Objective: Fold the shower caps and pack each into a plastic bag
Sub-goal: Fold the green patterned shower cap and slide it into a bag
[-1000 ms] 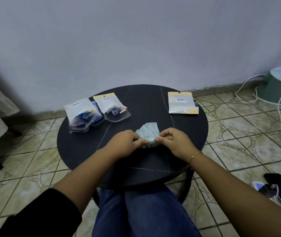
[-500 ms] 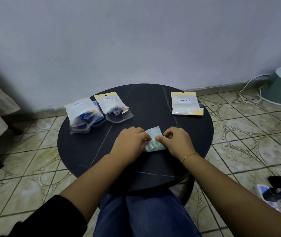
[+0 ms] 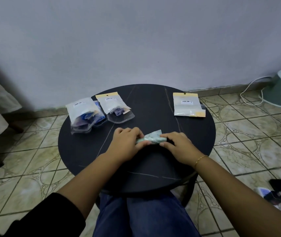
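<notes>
Both ends of the shower cap point(image 3: 151, 138) hide under fingers. Its long axis runs from the left hand point(image 3: 126, 144) to the right hand point(image 3: 179, 147), each pinching one end.

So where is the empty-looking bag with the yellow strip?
In the head view, that bag lies flat at the far right of the round table, apart from the filled bags on the left and beyond the right hand.

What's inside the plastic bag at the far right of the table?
The far-right bag lies flat with a barcode label and a yellow header; it looks empty, though its cloudy front hides whatever may be inside. The pale green shower cap is outside it, in both hands.
</notes>
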A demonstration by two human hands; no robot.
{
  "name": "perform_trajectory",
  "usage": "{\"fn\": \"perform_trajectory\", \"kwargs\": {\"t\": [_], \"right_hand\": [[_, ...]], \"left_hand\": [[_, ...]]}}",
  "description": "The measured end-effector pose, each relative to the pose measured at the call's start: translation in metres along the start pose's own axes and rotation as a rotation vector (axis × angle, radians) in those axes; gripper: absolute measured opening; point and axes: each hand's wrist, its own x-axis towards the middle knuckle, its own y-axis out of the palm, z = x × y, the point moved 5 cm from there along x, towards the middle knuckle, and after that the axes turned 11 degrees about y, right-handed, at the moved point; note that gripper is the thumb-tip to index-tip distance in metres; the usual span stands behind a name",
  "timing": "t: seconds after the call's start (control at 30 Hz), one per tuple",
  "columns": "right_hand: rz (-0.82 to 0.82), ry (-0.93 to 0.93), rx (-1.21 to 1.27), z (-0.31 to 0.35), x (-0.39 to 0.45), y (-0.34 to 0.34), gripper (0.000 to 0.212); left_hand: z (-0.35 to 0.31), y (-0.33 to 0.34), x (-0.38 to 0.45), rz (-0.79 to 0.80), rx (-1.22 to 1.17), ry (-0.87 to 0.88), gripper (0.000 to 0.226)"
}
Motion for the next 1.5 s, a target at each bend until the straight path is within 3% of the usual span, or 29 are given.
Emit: {"fn": "perform_trajectory", "kwargs": {"t": [0.13, 0.27, 0.37, 0.47, 0.57, 0.63, 0.73, 0.87, 1.0, 1.17, 1.37, 1.5], "right_hand": [[-0.011, 0.101, -0.047, 0.005, 0.01, 0.001, 0.031], [-0.011, 0.184, -0.161, 0.009, 0.017, 0.004, 0.039], [-0.012, 0.221, -0.224, 0.01, 0.023, 0.003, 0.042], [-0.054, 0.253, -0.247, 0.015, 0.025, 0.006, 0.042], [-0.242, 0.247, -0.121, 0.017, 0.021, 0.005, 0.034], [-0.33, 0.1, -0.104, 0.024, 0.015, 0.005, 0.043], [-0.192, -0.123, -0.226, 0.038, 0.009, 0.021, 0.062], [-0.04, -0.093, -0.324, 0.034, 0.009, 0.038, 0.076], [0.009, -0.041, -0.363, 0.032, 0.009, 0.04, 0.058], [0.065, 0.0, -0.345, 0.033, 0.012, 0.039, 0.054], [0.096, 0.027, -0.357, 0.033, 0.017, 0.039, 0.053], [0.093, 0.02, -0.412, 0.033, 0.014, 0.037, 0.054]], "left_hand": [[-0.001, -0.002, 0.001, -0.032, 0.064, -0.078, 0.033], [-0.013, 0.006, -0.005, -0.137, 0.27, 0.002, 0.05], [-0.024, 0.023, -0.011, -0.05, 0.236, 0.084, 0.061], [-0.023, 0.032, -0.012, 0.062, 0.138, 0.036, 0.079], [-0.015, 0.034, -0.003, 0.137, 0.116, 0.012, 0.082], [-0.012, 0.034, 0.001, 0.172, 0.109, 0.013, 0.075], [-0.009, 0.035, 0.001, 0.203, 0.093, 0.018, 0.073], [-0.007, 0.039, 0.002, 0.232, 0.077, 0.02, 0.07], [-0.004, 0.042, 0.003, 0.227, 0.048, 0.024, 0.078], [-0.002, 0.045, 0.005, 0.23, -0.015, -0.004, 0.09], [0.001, 0.044, 0.007, 0.272, -0.034, -0.042, 0.06], [0.003, 0.041, 0.0, 0.275, -0.039, -0.075, 0.06]]}}
